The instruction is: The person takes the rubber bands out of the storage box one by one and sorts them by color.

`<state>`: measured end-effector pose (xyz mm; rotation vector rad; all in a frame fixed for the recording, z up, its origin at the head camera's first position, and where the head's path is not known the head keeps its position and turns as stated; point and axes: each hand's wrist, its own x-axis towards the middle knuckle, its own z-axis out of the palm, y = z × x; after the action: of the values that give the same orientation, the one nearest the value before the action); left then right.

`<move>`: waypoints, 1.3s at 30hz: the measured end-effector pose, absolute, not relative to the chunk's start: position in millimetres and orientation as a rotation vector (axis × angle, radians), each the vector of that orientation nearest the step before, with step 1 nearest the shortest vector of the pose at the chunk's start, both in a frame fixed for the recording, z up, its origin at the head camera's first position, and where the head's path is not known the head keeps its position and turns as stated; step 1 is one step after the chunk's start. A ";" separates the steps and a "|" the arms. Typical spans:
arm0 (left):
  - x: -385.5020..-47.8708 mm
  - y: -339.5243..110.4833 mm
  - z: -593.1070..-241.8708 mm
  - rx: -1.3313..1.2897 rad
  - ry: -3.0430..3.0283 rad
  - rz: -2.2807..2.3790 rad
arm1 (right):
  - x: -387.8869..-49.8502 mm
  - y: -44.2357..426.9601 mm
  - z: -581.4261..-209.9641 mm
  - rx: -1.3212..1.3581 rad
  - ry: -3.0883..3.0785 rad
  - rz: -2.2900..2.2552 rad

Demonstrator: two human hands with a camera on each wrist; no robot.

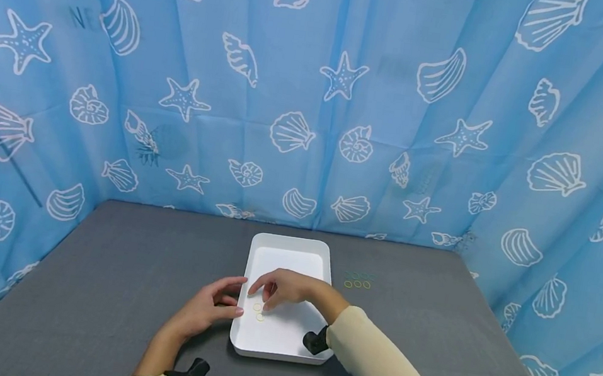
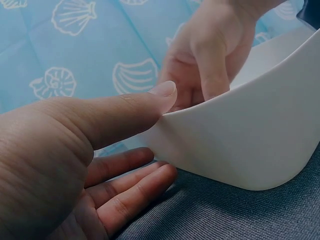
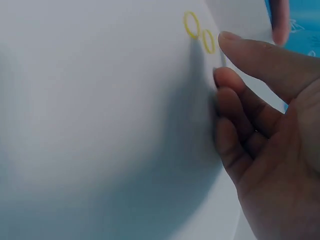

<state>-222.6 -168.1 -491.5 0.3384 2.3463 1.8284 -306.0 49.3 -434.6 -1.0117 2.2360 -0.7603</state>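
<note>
A white rectangular tray lies on the grey table. My left hand is at its left side, thumb against the rim and the other fingers loosely bent outside the wall, as the left wrist view shows. Inside the tray is my right hand, fingers bent downward near the left wall. Two thin yellow rings lie on the tray floor close to the right thumb. In the right wrist view the thumb stands apart from the fingertips, and I see nothing held between them.
Right of the tray, three yellow rings form a row on the table, with several green rings just behind them. A blue curtain with white shell and starfish prints surrounds the back and sides. The right forearm crosses the tray's right wall.
</note>
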 end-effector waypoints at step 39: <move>-212.7 -163.0 -471.3 0.332 2.343 1.836 | -301.7 36.1 -443.8 -0.916 2.349 -0.679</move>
<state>-212.7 -163.0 -471.3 0.3315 2.3435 1.8360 -301.7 36.1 -443.8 -0.9163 2.3489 -0.6792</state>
